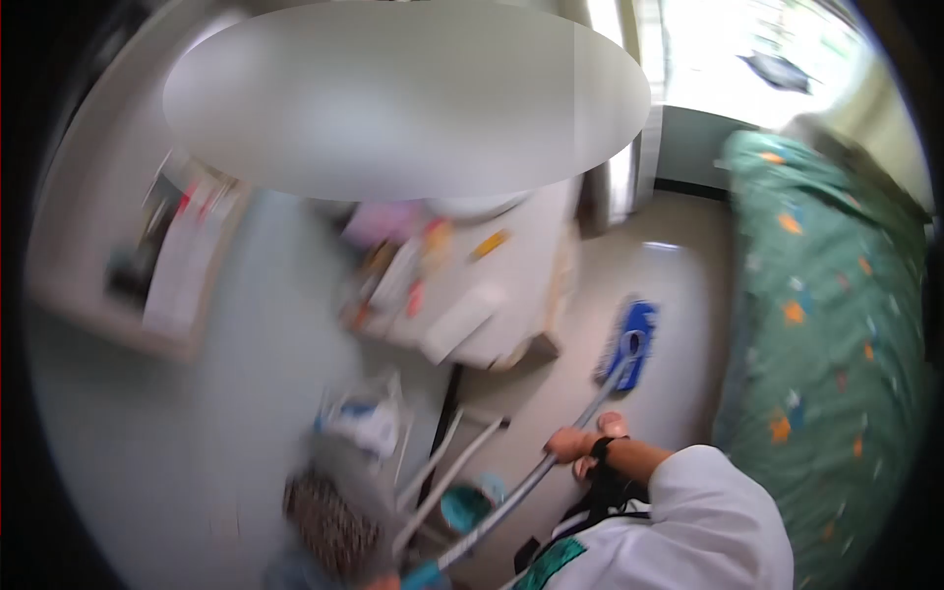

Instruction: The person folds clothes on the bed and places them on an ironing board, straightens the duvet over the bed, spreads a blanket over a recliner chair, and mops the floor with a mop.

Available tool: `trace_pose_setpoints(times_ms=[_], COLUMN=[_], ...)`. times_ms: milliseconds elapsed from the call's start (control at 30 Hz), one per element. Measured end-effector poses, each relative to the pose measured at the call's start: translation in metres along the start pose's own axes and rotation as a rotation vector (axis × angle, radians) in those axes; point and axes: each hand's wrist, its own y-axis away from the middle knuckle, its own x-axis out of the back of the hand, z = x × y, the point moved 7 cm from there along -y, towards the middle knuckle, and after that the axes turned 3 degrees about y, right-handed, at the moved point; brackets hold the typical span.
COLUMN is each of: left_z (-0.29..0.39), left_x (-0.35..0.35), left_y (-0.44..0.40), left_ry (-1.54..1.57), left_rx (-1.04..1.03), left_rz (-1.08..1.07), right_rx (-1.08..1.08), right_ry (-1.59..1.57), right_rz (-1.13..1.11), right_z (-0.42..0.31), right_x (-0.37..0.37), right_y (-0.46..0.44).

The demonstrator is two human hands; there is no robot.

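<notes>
A long grey mop handle [511, 501] runs diagonally from the bottom edge up to a flat blue mop head [637, 344], which lies on the floor. My right hand [568, 444], with a black band at the wrist, is closed round the middle of the handle. At the bottom edge, my left hand [383, 582] shows only in small part, beside the handle's blue-green end section [423, 575]; its fingers are mostly cut off. My bare toes [612, 424] show just below the mop head.
A bed with a green patterned cover [836, 344] stands along the right. A cluttered table [531, 256] is at the upper middle. White metal legs [452, 482], a teal bucket [467, 506], a white bag [364, 423] and a brown woven item [329, 521] lie lower left. A wall shelf [108, 320] is at left.
</notes>
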Motion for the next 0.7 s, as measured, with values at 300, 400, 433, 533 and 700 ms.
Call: trace_pose_setpoints(times_ms=[300, 400, 433, 533, 700], left_z=[-0.016, -0.016, -0.012, 0.016, -0.003], left_x=[0.103, 0.141, 0.15, 0.178, 0.187], left_y=[0.007, -0.014, -0.028, -0.069, -0.074], left_ry=[0.029, -0.04, -0.036, -0.074, 0.311], left_rx=[-0.276, -0.365, -0.412, -0.52, -0.462], left_rz=[0.617, 0.812, 0.819, 0.935, 1.345], right_rx=[0.028, -0.092, -0.137, -0.112, -0.353], right_ry=[-0.035, -0.119, -0.148, -0.124, -0.264], right_rz=[0.072, 0.205, 0.205, 0.371, 0.646], right_z=[-0.04, -0.048, -0.046, 0.023, 0.108], right_x=[0.063, 0.094, 0.104, 0.099, 0.149], right_y=[-0.004, -0.008, -0.009, -0.014, -0.02])
